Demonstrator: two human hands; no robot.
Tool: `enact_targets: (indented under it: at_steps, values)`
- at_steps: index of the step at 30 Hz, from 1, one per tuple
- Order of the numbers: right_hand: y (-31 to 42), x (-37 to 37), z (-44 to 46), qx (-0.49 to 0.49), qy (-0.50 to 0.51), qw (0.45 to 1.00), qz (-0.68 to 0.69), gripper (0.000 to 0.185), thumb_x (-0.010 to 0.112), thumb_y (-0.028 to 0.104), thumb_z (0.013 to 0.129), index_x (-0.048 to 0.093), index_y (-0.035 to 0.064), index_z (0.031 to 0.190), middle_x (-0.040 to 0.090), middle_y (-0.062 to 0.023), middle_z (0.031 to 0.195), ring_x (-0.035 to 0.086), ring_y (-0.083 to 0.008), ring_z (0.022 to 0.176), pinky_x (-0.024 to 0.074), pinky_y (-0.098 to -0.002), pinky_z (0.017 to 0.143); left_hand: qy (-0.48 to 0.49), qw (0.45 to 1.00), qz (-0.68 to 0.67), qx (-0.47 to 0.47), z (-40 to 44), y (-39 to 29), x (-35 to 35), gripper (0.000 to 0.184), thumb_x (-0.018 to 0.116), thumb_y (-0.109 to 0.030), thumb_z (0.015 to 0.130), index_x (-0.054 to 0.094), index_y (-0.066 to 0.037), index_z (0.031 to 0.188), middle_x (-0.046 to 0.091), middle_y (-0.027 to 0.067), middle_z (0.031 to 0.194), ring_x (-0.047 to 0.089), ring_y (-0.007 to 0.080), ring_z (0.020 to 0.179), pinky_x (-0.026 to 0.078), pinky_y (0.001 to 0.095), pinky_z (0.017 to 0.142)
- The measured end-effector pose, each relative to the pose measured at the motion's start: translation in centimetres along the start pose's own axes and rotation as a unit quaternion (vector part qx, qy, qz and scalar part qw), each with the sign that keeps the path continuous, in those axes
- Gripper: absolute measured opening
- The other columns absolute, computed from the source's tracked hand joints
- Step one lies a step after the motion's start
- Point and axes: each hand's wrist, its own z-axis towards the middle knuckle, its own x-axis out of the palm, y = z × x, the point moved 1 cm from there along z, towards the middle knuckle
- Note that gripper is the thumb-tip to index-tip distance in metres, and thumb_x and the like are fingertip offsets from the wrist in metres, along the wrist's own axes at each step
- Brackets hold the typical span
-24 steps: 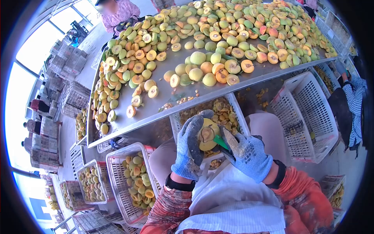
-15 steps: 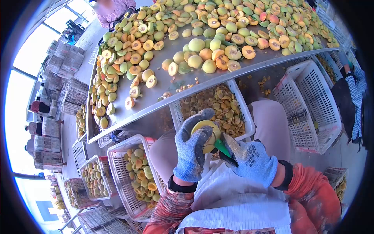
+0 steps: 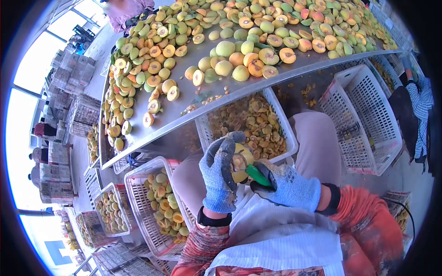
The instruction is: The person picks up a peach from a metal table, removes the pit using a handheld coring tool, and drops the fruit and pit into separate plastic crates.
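My left hand, in a blue and grey work glove, is closed around a cut peach half with its open face turned to the right. In my right hand, gloved the same way, is a green-handled tool. Its working end meets the fruit, and the blade shape is hidden there. Both hands are over my lap, just in front of a white crate holding peach scraps. Past that crate, a metal table carries many whole and halved peaches.
On my left stands a crate of peach halves, with another fruit crate beyond it. Two nested white crates sit on the right. Stacked crates line the floor at left. A person in pink is at the table's far side.
My right hand and the green-handled tool have shifted slightly left and rotated against the peach. The fruit's cut face shows more now, and the whole view has moved a little.
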Motion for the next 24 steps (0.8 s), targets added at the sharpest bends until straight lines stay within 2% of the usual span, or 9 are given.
enact_targets:
  at_steps: [5, 7, 8, 11, 13, 15, 17, 19, 24]
  values:
    - [-1.3, 0.4, 0.4, 0.051, 0.065, 0.995, 0.056, 0.044, 0.059, 0.030, 0.081, 0.047, -0.0005, 0.110, 0.060, -0.0209, 0.087, 0.061, -0.0353, 0.078, 0.0488, -0.0412, 0.065, -0.016, 1.000, 0.020, -0.005, 0.4, 0.7, -0.7, 0.025, 0.053, -0.016, 0.088, 0.060, 0.004, 0.103, 0.061, 0.0083, 0.100, 0.055, 0.0124, 0.087, 0.044, 0.0248, 0.076]
    - [-1.1, -1.0, 1.3, 0.106, 0.184, 0.975, -0.062, 0.045, 0.059, 0.030, 0.081, 0.047, -0.0002, 0.112, 0.059, -0.0219, 0.087, 0.061, -0.0367, 0.076, 0.0488, -0.0425, 0.063, 0.030, 0.998, 0.052, -0.007, 0.7, 0.0, -0.3, 0.023, 0.052, -0.014, 0.088, 0.060, 0.003, 0.101, 0.061, 0.0083, 0.100, 0.055, 0.0124, 0.086, 0.044, 0.0245, 0.076]
    - [-1.2, 0.0, 0.7, 0.037, 0.111, 0.992, -0.054, 0.045, 0.058, 0.030, 0.081, 0.047, 0.0000, 0.113, 0.059, -0.0224, 0.086, 0.061, -0.0375, 0.074, 0.0485, -0.0440, 0.062, 0.000, 1.000, -0.010, -0.015, 0.7, 1.0, -0.4, 0.021, 0.052, -0.012, 0.087, 0.059, 0.003, 0.101, 0.061, 0.0083, 0.100, 0.055, 0.0124, 0.086, 0.044, 0.0245, 0.076]
    - [-0.2, 1.6, 0.1, 0.087, 0.032, 0.996, 0.016, 0.042, 0.062, 0.028, 0.079, 0.048, 0.0022, 0.110, 0.057, -0.0201, 0.092, 0.060, -0.0363, 0.071, 0.0481, -0.0387, 0.063, -0.041, 0.997, -0.015, 0.057, 0.6, 1.3, 0.2, 0.021, 0.054, -0.010, 0.086, 0.058, 0.003, 0.103, 0.061, 0.0085, 0.100, 0.055, 0.0127, 0.086, 0.044, 0.0244, 0.076]
    - [-0.6, 1.0, 1.0, 0.071, 0.054, 0.993, 0.071, 0.043, 0.061, 0.032, 0.080, 0.049, 0.0021, 0.108, 0.057, -0.0202, 0.095, 0.060, -0.0361, 0.072, 0.0478, -0.0392, 0.064, -0.030, 0.998, -0.020, 0.051, 0.9, 1.8, -0.9, 0.022, 0.055, -0.008, 0.084, 0.058, 0.003, 0.103, 0.061, 0.0089, 0.100, 0.055, 0.0132, 0.087, 0.045, 0.0248, 0.077]
    - [-1.4, -0.5, 2.3, 0.139, 0.193, 0.971, 0.028, 0.045, 0.061, 0.035, 0.080, 0.049, 0.0015, 0.108, 0.058, -0.0203, 0.090, 0.060, -0.0351, 0.075, 0.0478, -0.0400, 0.066, -0.037, 0.999, -0.032, -0.022, 1.7, 3.1, -1.5, 0.021, 0.056, -0.006, 0.083, 0.058, 0.002, 0.103, 0.061, 0.0091, 0.101, 0.055, 0.0133, 0.087, 0.045, 0.0251, 0.077]
    - [-1.4, 0.2, 1.5, 0.116, 0.112, 0.984, -0.081, 0.048, 0.061, 0.034, 0.078, 0.049, 0.0012, 0.111, 0.059, -0.0171, 0.078, 0.061, -0.0326, 0.067, 0.0473, -0.0403, 0.060, -0.042, 0.997, -0.060, -0.028, 2.5, 3.8, -1.7, 0.020, 0.056, -0.008, 0.084, 0.059, 0.002, 0.101, 0.061, 0.0081, 0.099, 0.056, 0.0138, 0.087, 0.045, 0.0261, 0.078]
    - [-1.0, 0.6, 1.3, -0.009, -0.018, 0.946, -0.324, 0.048, 0.059, 0.027, 0.077, 0.048, 0.0011, 0.117, 0.058, -0.0131, 0.069, 0.059, -0.0281, 0.055, 0.0445, -0.0398, 0.051, -0.055, 0.993, -0.083, -0.069, 2.9, 3.4, -1.3, 0.019, 0.056, -0.008, 0.084, 0.059, 0.002, 0.100, 0.061, 0.0079, 0.097, 0.056, 0.0144, 0.088, 0.046, 0.0263, 0.078]
    - [-0.9, 0.7, 1.7, 0.014, 0.102, 0.921, -0.375, 0.054, 0.053, 0.021, 0.077, 0.041, -0.0050, 0.123, 0.058, -0.0117, 0.069, 0.058, -0.0274, 0.051, 0.0418, -0.0418, 0.045, -0.045, 0.999, -0.027, -0.001, 3.1, 4.0, -1.1, 0.023, 0.053, 0.000, 0.083, 0.055, 0.002, 0.106, 0.060, 0.0070, 0.100, 0.056, 0.0126, 0.088, 0.046, 0.0237, 0.080]
